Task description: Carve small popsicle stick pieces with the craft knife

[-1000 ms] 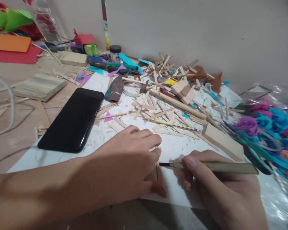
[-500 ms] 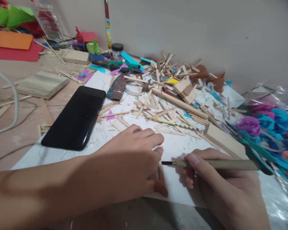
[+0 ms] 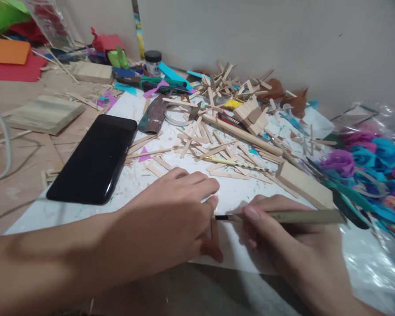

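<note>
1. Right hand (image 3: 292,250) grip: thumb and fingers pinched around a craft knife (image 3: 289,216), handle lying level, dark blade pointing left.
2. Blade tip sits at the top end of a craft stick (image 3: 214,230), touching or just short of it; can't tell which.
3. Left hand (image 3: 171,224) grip: fingers pressed down flat on that stick, thumb tip near its lower end, fingertips just left of the blade. Most of the stick is hidden under the hand; only a narrow strip shows between the two hands.
4. Stick lies on a white sheet (image 3: 237,197), near the sheet's front edge, between the two hands.
5. Just behind the right hand: a wood block (image 3: 303,184), tilted, close to the knife handle.
6. Behind the left hand: a striped pencil (image 3: 238,164), and loose craft sticks scattered in a heap (image 3: 210,131) across the sheet up to the wall.
7. Long dowel (image 3: 243,136) runs diagonally through the heap.
8. Left of the left hand: black phone (image 3: 94,158), screen up, half on the sheet, well clear of the stick.
9. Further left: flat wood board (image 3: 46,114) on the bench (image 3: 23,175).
10. Right edge: paper flowers (image 3: 371,162), purple and blue, in clear plastic, near the knife's back end.
11. Back by the wall: small black-lidded jar (image 3: 152,62), coloured paper scraps.
</note>
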Demonstrator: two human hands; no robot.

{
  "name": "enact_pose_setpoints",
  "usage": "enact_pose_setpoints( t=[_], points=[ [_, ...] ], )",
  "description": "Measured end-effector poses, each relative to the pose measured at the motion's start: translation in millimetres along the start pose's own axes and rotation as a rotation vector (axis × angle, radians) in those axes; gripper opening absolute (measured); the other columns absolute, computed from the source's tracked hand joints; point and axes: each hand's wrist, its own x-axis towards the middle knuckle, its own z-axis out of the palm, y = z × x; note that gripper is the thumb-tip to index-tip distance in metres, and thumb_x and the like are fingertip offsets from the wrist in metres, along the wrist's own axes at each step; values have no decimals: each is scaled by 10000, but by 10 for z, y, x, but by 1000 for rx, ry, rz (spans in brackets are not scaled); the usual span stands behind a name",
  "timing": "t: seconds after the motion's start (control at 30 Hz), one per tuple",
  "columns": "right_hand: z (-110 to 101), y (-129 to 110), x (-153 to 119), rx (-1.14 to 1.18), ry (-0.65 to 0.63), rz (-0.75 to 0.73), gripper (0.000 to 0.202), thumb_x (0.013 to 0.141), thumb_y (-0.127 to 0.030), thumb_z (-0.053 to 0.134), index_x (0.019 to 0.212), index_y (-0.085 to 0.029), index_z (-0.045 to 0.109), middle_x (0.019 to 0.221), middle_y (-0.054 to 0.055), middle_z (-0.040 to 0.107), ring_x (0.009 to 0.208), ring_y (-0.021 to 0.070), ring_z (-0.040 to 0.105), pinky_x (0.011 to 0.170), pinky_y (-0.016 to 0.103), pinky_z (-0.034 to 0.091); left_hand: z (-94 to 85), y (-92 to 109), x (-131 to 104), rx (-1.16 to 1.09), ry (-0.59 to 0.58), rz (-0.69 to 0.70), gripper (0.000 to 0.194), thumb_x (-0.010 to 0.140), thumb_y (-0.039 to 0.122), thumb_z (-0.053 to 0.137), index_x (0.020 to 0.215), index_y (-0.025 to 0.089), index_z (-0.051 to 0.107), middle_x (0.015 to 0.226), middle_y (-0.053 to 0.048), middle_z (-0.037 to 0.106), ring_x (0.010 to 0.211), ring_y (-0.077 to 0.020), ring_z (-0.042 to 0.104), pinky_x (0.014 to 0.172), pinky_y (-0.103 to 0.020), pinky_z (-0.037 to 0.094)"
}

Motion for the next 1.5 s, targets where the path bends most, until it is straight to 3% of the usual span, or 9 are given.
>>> enact_pose_setpoints(
  t=[0.23,0.4,0.5,0.7,1.0,1.13,1.23,1.37,1.5],
  points=[
    [-53,165,29,260,-62,222,245,951,-457,905,854,-234,872,670,44,794,472,121,658,436,202,498,-23,9,17,-11,9,-16,437,957,588,888,1042,177,768,1108,-24,725,1076,-285,686,941,-461,446],
    [-65,151,23,293,-121,226,328,947,-492,897,804,-199,857,552,42,719,457,142,645,465,238,527,-25,-1,30,-20,-6,-23,429,926,576,922,1024,186,770,1110,-19,722,1082,-285,688,953,-469,455],
    [-62,145,19,301,-67,225,289,951,-459,901,824,-207,841,575,26,723,443,119,597,447,225,488,-24,-3,28,-19,-4,-28,431,929,576,919,1039,185,775,1124,-23,726,1094,-287,687,967,-471,457],
    [-56,65,38,145,-32,145,347,970,-466,869,717,-234,813,544,11,698,452,116,595,412,210,407,-21,21,3,-14,-4,-21,449,943,588,903,1055,173,774,1133,-42,732,1099,-293,687,974,-468,456],
    [23,-114,-97,-153,41,-54,299,996,-394,802,710,-309,810,584,-33,711,484,122,595,448,224,445,-13,3,-10,-39,-6,-25,420,907,519,956,1047,172,766,1146,-37,721,1130,-288,673,990,-460,452],
    [24,-48,-72,-37,31,16,343,983,-402,828,669,-268,796,546,-8,708,458,131,620,428,213,469,-17,16,10,-19,-5,-26,383,936,493,933,1060,167,775,1185,-54,737,1134,-301,682,994,-478,458],
    [-14,19,-22,127,-40,125,353,980,-457,848,710,-232,812,525,14,709,436,147,644,425,225,495,-31,33,21,-3,4,-23,412,950,535,911,1064,162,779,1195,-64,745,1137,-308,691,993,-486,467],
    [-70,61,-21,217,-125,163,343,997,-472,840,768,-217,836,530,23,725,464,160,679,488,247,545,-44,38,16,-5,-16,-18,393,949,526,911,1040,171,771,1148,-49,742,1129,-306,698,986,-488,477],
    [-61,81,-49,305,-76,171,284,983,-440,866,806,-220,838,536,12,717,439,145,642,467,249,529,-27,9,4,-8,-7,-17,432,918,542,937,1079,170,787,1183,-53,747,1126,-316,698,973,-494,478]
  ],
)
